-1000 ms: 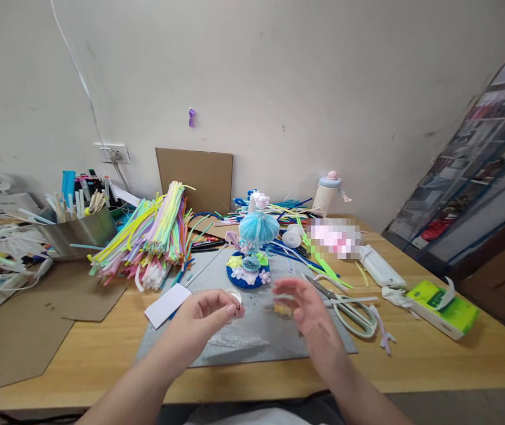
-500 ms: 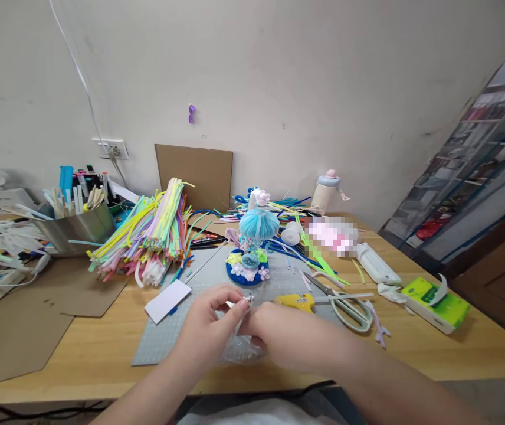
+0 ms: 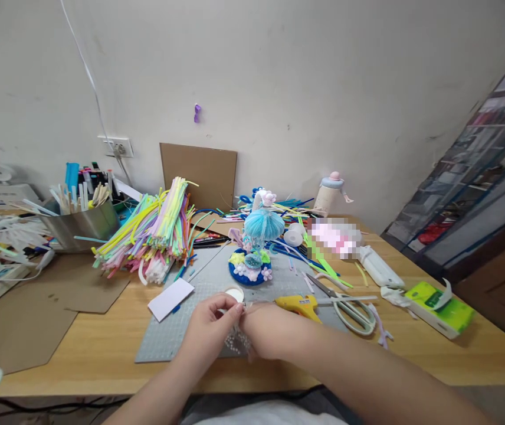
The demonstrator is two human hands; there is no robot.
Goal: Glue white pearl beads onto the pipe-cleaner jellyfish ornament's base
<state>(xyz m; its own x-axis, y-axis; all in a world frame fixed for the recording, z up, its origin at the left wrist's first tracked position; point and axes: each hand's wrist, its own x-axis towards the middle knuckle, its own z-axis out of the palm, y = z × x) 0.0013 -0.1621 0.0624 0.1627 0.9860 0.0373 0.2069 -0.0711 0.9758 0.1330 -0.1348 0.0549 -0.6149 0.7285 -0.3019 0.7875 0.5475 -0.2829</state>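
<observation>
Thumb and finger of my left hand (image 3: 212, 327) are pinched together over the grey cutting mat (image 3: 159, 339). A bunch of small pearly bead strings (image 3: 236, 340) hangs from the pinch, between my hands. My right hand (image 3: 265, 330) is curled against the left one's fingertips; its own fingers are mostly hidden, and what they hold does not show. Just beyond my left fingers is a white round disc (image 3: 235, 293), partly covered. Behind it stands a fuzzy ornament with a light blue pompom top (image 3: 264, 224) on a dark blue base (image 3: 239, 277).
Right of my hands lie a yellow glue gun (image 3: 299, 305), scissors (image 3: 354, 313) and a green tissue pack (image 3: 438, 307). A white card (image 3: 170, 299) and a heap of pipe cleaners (image 3: 146, 236) are on the left. A metal container of sticks (image 3: 82, 227) stands farther left.
The bead strings and the white disc now show at my hands, where clear plastic was visible below them before. My right hand has turned slightly. The view has shifted a little.
</observation>
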